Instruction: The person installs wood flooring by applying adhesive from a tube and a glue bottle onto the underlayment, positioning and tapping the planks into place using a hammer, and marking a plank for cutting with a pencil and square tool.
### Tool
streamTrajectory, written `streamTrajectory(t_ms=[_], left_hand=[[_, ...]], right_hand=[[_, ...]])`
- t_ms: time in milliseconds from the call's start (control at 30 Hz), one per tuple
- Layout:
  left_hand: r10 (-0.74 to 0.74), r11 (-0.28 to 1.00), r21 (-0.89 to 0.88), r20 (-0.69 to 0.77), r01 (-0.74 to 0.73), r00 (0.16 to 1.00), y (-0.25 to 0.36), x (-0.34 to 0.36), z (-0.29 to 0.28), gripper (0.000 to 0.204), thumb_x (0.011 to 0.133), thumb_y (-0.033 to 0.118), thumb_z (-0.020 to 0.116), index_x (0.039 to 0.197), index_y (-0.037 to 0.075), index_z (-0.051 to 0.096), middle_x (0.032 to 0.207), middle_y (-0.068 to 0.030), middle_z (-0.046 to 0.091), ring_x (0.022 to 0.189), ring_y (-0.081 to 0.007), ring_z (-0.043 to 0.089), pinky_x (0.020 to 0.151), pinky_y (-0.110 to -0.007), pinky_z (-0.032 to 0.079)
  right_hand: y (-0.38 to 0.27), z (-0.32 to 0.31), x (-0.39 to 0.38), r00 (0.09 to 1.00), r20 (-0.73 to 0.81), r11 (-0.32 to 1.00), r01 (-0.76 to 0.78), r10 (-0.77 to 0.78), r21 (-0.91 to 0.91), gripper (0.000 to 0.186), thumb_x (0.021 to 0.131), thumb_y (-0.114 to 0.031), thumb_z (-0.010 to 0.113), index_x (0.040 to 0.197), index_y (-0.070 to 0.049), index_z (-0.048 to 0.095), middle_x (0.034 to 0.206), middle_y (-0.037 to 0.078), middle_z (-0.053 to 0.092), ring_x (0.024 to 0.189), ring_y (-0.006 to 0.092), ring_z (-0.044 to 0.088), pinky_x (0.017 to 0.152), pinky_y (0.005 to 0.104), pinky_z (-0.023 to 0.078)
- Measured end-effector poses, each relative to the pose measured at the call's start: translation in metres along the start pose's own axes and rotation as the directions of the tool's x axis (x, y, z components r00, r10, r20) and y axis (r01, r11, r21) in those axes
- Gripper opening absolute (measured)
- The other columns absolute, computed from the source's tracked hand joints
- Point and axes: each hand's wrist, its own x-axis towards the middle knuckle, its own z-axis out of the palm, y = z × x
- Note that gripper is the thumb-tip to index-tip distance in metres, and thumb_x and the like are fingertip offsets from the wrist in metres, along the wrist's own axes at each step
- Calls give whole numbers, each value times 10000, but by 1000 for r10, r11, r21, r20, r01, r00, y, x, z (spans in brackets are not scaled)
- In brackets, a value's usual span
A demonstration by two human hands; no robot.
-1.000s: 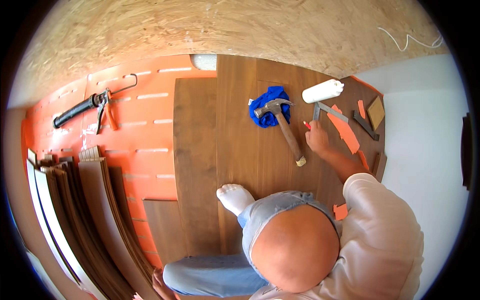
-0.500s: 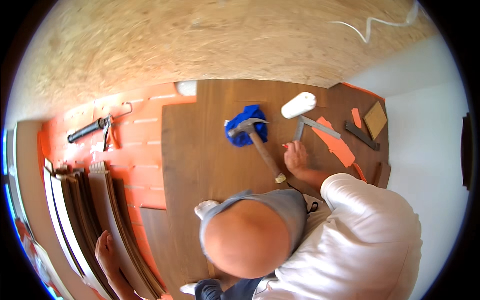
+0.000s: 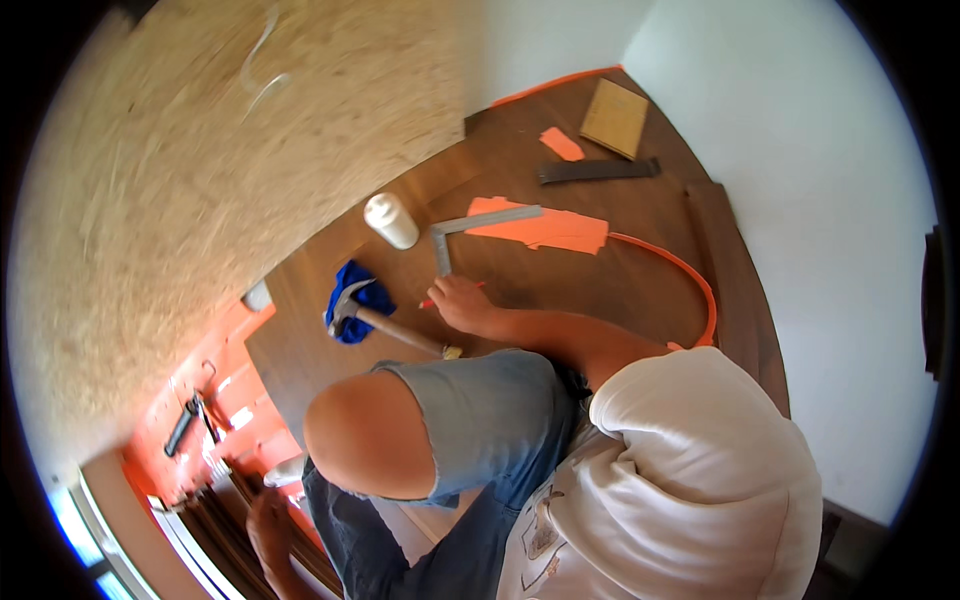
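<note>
My right hand (image 3: 465, 303) is closed around a thin red pencil (image 3: 428, 303), whose ends stick out on both sides of the fingers. The fingertips are at the short leg of a metal carpenter's square (image 3: 490, 219); I cannot tell whether they grip it. The square's long leg lies over an orange underlay strip (image 3: 565, 232). Left of this hand, a claw hammer (image 3: 385, 325) rests with its head on a blue cloth (image 3: 352, 330). My left hand (image 3: 268, 528) hangs low at the left with loosely bent fingers, nothing visible in it, near the stacked floor planks (image 3: 208, 520).
A white bottle (image 3: 391, 221) lies near the chipboard wall (image 3: 250, 130). Toward the far corner are a dark metal pull bar (image 3: 600, 170), a wooden block (image 3: 614, 118) and an orange scrap (image 3: 562, 144). A caulking gun (image 3: 183, 425) lies on orange underlay at the left. My bent knee is in front.
My view has turned to the right, so the corner shows more fully. My right hand has come to the end of the square, still with the pencil.
</note>
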Motion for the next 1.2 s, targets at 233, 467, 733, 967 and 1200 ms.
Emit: streamTrajectory(t_ms=[233,467,733,967,1200], left_hand=[[-304,774,-377,484,509,821,-39,-34,47,311,931,184,637,1184,18,709,1056,-234,716,918,-401,706,827,-445,558],[-295,837,-257,532,483,794,11,-34,32,349,960,258,613,1223,44,697,1094,-231,713,939,-377,688,868,-442,541],[-315,843,-213,548,494,775,55,-34,32,397,994,342,585,1268,73,685,1137,-228,709,964,-351,667,915,-437,522],[-224,877,-265,513,401,828,64,-52,14,441,1024,416,561,1307,98,673,1175,-226,706,985,-327,648,956,-433,505],[-307,937,-100,212,333,928,117,-40,17,349,931,165,664,1242,9,676,1148,-189,728,1022,-328,714,872,-436,551]], right_hand=[[181,-130,-12,764,-75,763,-623,641,170,121,945,-119,583,1042,-138,652,946,143,699,905,343,684,762,461,541],[420,-249,-25,263,-296,254,-965,918,-69,409,898,-293,660,1150,30,663,1194,294,677,1142,425,655,942,494,531],[491,-235,-19,90,-118,122,-946,989,301,394,802,-167,848,1087,71,718,1048,186,736,930,299,701,774,410,521],[477,-263,-17,223,254,-117,-490,941,864,196,790,-20,825,896,-71,668,749,34,615,544,116,504,487,276,375],[331,-300,-74,481,249,-110,-298,841,948,250,901,-133,760,1110,-85,634,894,-36,627,680,78,527,532,253,355]])
